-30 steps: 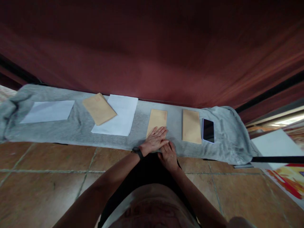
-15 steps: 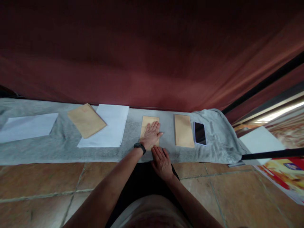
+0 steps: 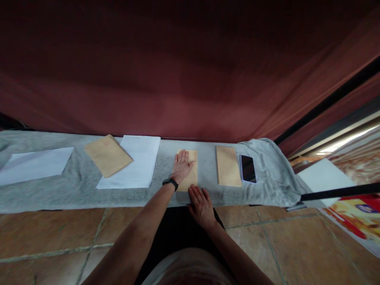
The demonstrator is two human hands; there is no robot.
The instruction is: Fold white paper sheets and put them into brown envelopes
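A brown paper envelope [image 3: 193,172] lies upright before me on a grey cloth. Flat across its upper left part rests my left hand [image 3: 182,165], fingers stretched out, a dark band on the wrist. My right hand [image 3: 202,205] lies at the envelope's lower right corner with its fingers extended, the tips touching or very near the edge. Under the left palm part of the envelope is hidden. To the right is a stack of similar brown envelopes [image 3: 228,166].
A phone [image 3: 248,169] lies right of the envelope stack. On the left, more brown envelopes [image 3: 108,156] overlap white paper sheets [image 3: 145,162], with another white sheet [image 3: 37,163] farther left. The grey cloth [image 3: 89,200] covers a narrow surface against a dark red curtain [image 3: 178,95].
My left hand has slid left across the envelope, uncovering more of its right side. My right hand stays near the lower right corner. The view has shifted slightly.
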